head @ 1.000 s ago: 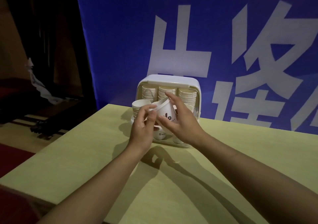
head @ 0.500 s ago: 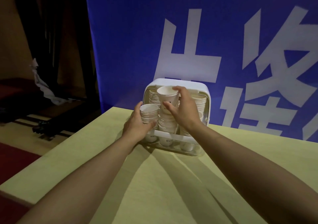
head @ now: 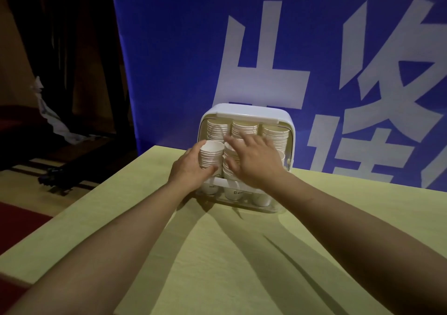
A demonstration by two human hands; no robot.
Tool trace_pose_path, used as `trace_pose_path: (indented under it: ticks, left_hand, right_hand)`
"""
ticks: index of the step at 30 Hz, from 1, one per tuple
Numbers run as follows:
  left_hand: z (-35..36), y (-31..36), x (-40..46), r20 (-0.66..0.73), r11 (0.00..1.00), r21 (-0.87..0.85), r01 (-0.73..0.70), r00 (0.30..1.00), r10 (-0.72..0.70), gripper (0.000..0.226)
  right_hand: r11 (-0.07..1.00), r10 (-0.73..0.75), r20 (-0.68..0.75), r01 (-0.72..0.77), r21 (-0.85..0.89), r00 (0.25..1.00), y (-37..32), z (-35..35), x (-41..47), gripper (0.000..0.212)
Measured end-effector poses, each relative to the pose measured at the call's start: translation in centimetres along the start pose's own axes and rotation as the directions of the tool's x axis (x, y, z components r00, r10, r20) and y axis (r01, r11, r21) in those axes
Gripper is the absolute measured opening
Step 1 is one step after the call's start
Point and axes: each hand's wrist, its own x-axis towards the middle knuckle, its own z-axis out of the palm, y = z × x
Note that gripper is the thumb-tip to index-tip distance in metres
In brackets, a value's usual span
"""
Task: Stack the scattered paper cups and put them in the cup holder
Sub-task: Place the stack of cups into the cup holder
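Left hand (head: 191, 169) wrapped around one short stack of cups (head: 211, 156), upright, mouths up, at the left front of the white cup holder (head: 244, 111) on the yellow table (head: 217, 254). Right hand (head: 254, 159), half a second ago pinching a single cup, now spread flat against the middle stack (head: 229, 155) (grip unclear). Three taller stacks behind, long axes vertical.

A second ago both hands held one tilted paper cup just in front of the cup holder (head: 244, 111). Half a second ago the right hand (head: 254, 162) gripped it upright above the middle front stack (head: 229, 155). Now that hand lies spread and empty over the stack, while the left hand (head: 191, 169) has closed around the left front stack (head: 211, 156).
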Motion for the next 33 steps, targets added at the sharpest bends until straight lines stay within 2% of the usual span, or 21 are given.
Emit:
trace_pose_path:
  ticks: [3, 11, 16, 18, 21, 27, 33]
  left_hand:
    - [0.1, -0.1, -0.1, 0.009, 1.000, -0.008, -0.002, 1.000, 0.002, 0.084]
    - [0.4, -0.1, -0.5, 0.012, 0.999, -0.026, -0.032, 0.999, 0.033, 0.082]
    - [0.5, 0.0, -0.5, 0.064, 0.996, -0.062, -0.060, 0.996, 0.064, 0.088]
    - [0.8, 0.4, -0.7, 0.084, 0.996, -0.086, -0.034, 0.996, 0.041, 0.101]
    - [1.5, 1.8, -1.1, 0.094, 1.000, -0.029, -0.003, 0.996, 0.006, 0.117]
    - [2.7, 2.6, -1.0, 0.008, 0.998, -0.053, 0.037, 0.999, -0.037, 0.111]
    - [2.7, 2.1, -0.8, 0.040, 0.999, -0.041, 0.011, 0.999, -0.009, 0.116]
  right_hand:
    - [0.999, -0.017, 0.090, 0.021, -0.044, 0.996, -0.5, 1.0, -0.4, 0.063]
    - [1.000, 0.003, 0.045, -0.003, 0.003, 0.999, -0.1, 0.8, -0.9, 0.065]
    - [0.962, 0.229, -0.185, -0.193, 0.192, 0.956, 2.7, 0.4, -4.5, 0.068]
    - [0.915, 0.329, -0.159, -0.272, 0.299, 0.931, 4.0, 1.2, -5.7, 0.072]
    - [0.803, 0.414, -0.050, -0.339, 0.491, 0.909, 4.9, 2.5, -6.0, 0.078]
    - [0.787, 0.419, -0.064, -0.327, 0.522, 0.906, 5.4, 3.0, -5.3, 0.078]
    - [0.806, 0.379, -0.049, -0.303, 0.509, 0.924, 6.3, 3.6, -5.5, 0.078]
